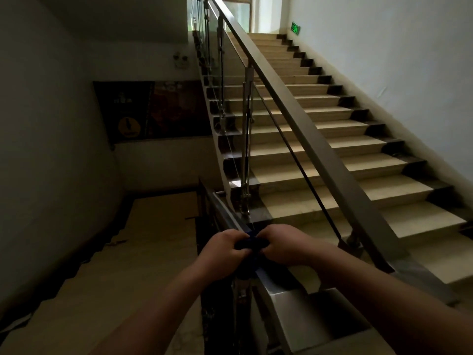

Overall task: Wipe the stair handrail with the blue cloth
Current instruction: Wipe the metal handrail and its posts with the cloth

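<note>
A dark blue cloth (252, 245) is bunched between my two hands, just above the lower metal handrail (225, 208) at the landing. My left hand (224, 248) grips the cloth from the left, fingers curled round it. My right hand (282, 244) grips it from the right in the same way. Most of the cloth is hidden by my fingers. A second stretch of handrail (302, 116) climbs from the bend at lower right up to the top of the stairs.
Beige steps (332, 160) rise ahead on the right beside a white wall. Glass panels on metal posts (247, 139) stand under the rail. A lower flight (143, 242) drops away on the left in shadow, with dark posters (153, 111) on the far wall.
</note>
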